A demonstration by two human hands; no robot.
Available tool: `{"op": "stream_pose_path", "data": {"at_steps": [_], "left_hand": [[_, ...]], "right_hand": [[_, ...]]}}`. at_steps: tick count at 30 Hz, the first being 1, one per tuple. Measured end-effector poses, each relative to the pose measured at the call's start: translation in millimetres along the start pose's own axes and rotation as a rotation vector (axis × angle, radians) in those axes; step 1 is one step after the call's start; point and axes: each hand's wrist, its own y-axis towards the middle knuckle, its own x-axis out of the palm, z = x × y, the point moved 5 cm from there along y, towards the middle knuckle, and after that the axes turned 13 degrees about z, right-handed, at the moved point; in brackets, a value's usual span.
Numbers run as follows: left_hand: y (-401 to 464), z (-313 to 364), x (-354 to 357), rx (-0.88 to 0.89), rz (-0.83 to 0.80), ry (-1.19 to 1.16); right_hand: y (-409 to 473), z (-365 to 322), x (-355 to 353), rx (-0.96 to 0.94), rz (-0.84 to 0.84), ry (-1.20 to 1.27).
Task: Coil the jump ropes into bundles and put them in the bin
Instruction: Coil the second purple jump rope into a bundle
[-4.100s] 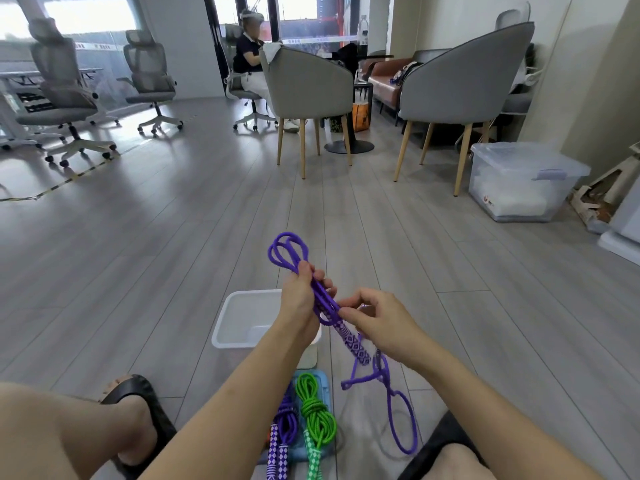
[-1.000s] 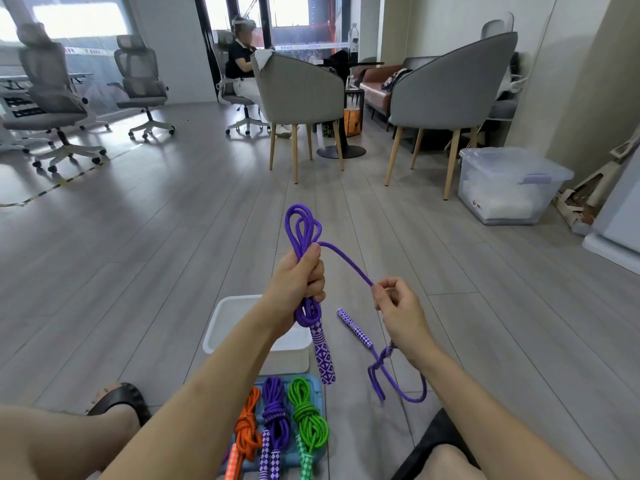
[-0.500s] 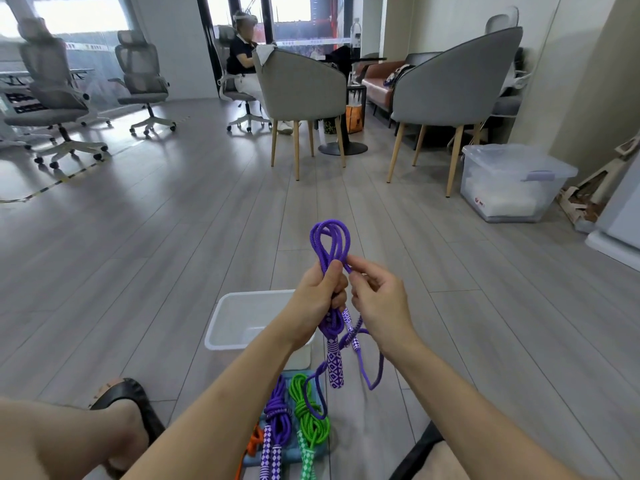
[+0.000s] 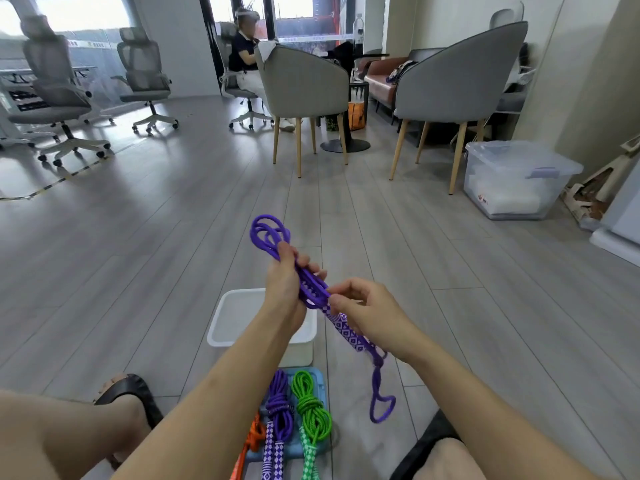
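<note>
Change: bundle now tilts from 11 to 5 o'clock; was upright.
Left hand [image 4: 282,284]: grip wraps purple jump rope [image 4: 313,287] loops.
Right hand [image 4: 363,308]: grip pinches rope wrap above patterned handle [image 4: 346,332].
Location: above white bin [image 4: 221,336]; free loop dangles at 5 o'clock.

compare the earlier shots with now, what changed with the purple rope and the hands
The right hand, which a second ago held the free cord out to the side, has come back in and now pinches the wraps on the purple rope. The slack tail has grown shorter. The bundle has tilted, loops to the upper left. The left hand still grips it. The white bin and the three coiled ropes stayed put.
</note>
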Motion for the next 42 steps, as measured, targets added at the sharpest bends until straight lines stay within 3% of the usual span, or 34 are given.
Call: {"op": "stream_pose_path", "data": {"at_steps": [7,11,18,23,28,37,42], "left_hand": [[31.3,43.0,-19.9,0.027,0.071,-0.131],[35.6,58.4,-20.2,-0.027,-0.094,-0.147],[11.2,37.9,-5.3,0.057,-0.237,0.438],[-9.0,24.2,2.4,0.147,-0.369,0.712],[-21.4,2.7,5.5,0.089,-0.491,0.827],[-32.1,-21.2,9.7,-0.059,-0.531,0.833],[-31.4,-18.4,-6.1,-0.102,-0.675,1.156]], "right_hand": [[-0.8,10.1,-22.1,-0.100,-0.288,-0.364],[3.3,13.2,-42.6,-0.130,-0.263,-0.453],[12.7,-5.0,-43.7,-0.339,-0.072,-0.518],[8.3,-18.6,-38.0,-0.484,0.022,-0.636],[9.0,-19.7,-34.4,-0.585,0.121,-0.675],[11.1,-12.0,-33.7,-0.644,0.251,-0.752],[13.0,-1.7,-42.8,-0.772,0.150,-0.925]]}}
